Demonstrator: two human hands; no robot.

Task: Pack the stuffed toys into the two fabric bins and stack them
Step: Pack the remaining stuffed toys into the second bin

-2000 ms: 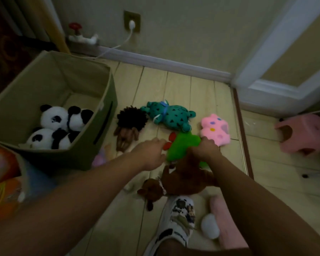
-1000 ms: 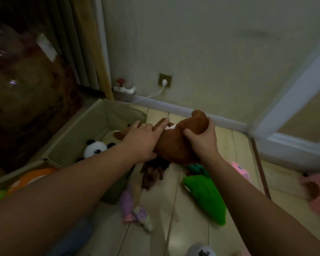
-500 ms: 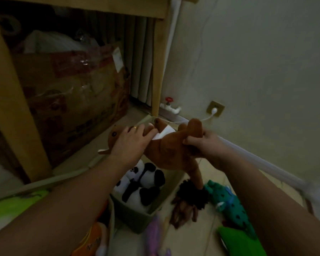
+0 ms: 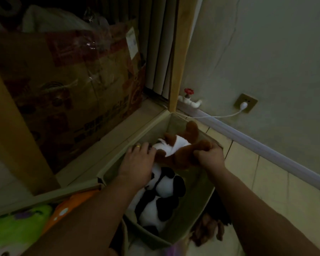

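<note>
Your right hand [image 4: 209, 157] grips the brown plush [image 4: 181, 150] by a limb, left hand [image 4: 137, 163] lies fingers-spread on it — it's over the fabric bin [image 4: 192, 215], above the pandas [image 4: 161, 196]. Not released yet; another toy [image 4: 209, 228] on the floor, stacking undone. Dim corner: pale plank floor [image 4: 266, 182], cardboard box [image 4: 67, 89], wall socket [image 4: 245, 105].
</note>
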